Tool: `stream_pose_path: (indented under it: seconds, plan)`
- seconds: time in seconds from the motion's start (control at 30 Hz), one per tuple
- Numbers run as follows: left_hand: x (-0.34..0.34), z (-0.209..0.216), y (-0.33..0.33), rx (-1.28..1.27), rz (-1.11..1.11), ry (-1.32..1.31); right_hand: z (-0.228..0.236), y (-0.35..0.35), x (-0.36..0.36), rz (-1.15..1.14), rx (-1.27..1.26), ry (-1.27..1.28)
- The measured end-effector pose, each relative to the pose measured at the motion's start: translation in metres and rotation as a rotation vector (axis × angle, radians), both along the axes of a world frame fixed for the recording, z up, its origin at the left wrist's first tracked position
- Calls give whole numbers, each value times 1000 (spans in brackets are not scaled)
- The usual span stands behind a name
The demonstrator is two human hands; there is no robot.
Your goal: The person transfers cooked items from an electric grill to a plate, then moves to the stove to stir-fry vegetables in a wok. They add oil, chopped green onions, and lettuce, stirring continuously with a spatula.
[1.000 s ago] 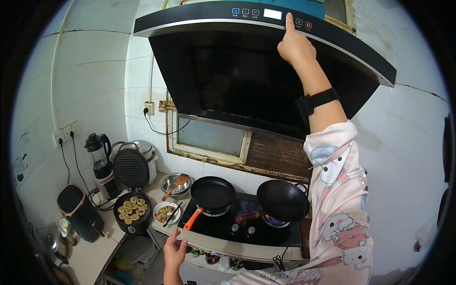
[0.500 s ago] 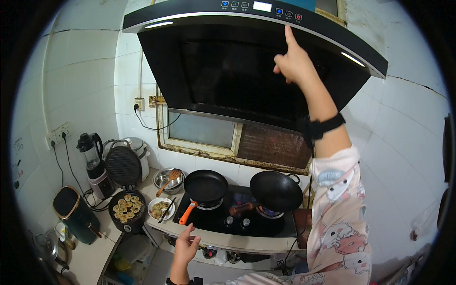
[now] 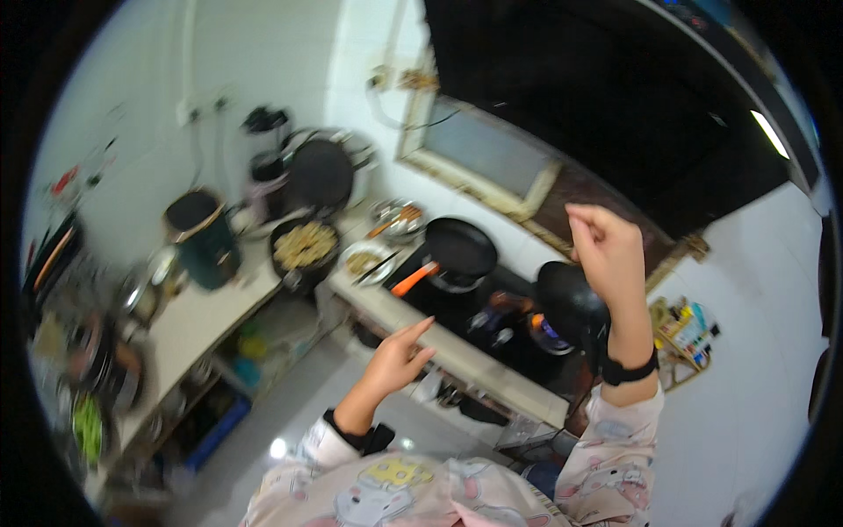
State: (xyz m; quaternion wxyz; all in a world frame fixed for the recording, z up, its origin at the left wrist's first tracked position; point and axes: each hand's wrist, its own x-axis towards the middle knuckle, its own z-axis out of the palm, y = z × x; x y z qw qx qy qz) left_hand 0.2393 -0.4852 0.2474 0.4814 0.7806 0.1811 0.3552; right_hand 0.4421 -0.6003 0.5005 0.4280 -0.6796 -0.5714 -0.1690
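Range hood (image 3: 615,97): glossy black glass-like front. Frying pan (image 3: 460,247): matt black, dark coating, smooth orange plastic-looking handle. Wok (image 3: 569,303): dull black metal. Hob (image 3: 492,329): shiny black surface. Bowl (image 3: 395,221): bright polished metal, wooden spatula inside. Wall tiles (image 3: 263,53): white, glazed, smooth. Worktop (image 3: 206,321): pale, smooth. Sleeves (image 3: 615,448): soft printed cloth. Wrist strap (image 3: 628,369): matt black.
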Motion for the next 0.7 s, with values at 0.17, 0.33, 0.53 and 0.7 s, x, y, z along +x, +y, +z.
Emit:
stream_pose_path:
  seconds: [0.17,0.33,0.53,0.7]
  plan:
    - [-66,1,-35,115,105,109,-142,-14,-72,185,-109,153]
    - [-154,-27,-71,66,311,216,-255,-27,-138,256,-302,323]
    - [-266,-32,-85,6,503,339,-297,-5,-211,571,-385,345]
    - [-356,-41,-75,-107,767,245,-301,37,-285,737,-470,255]
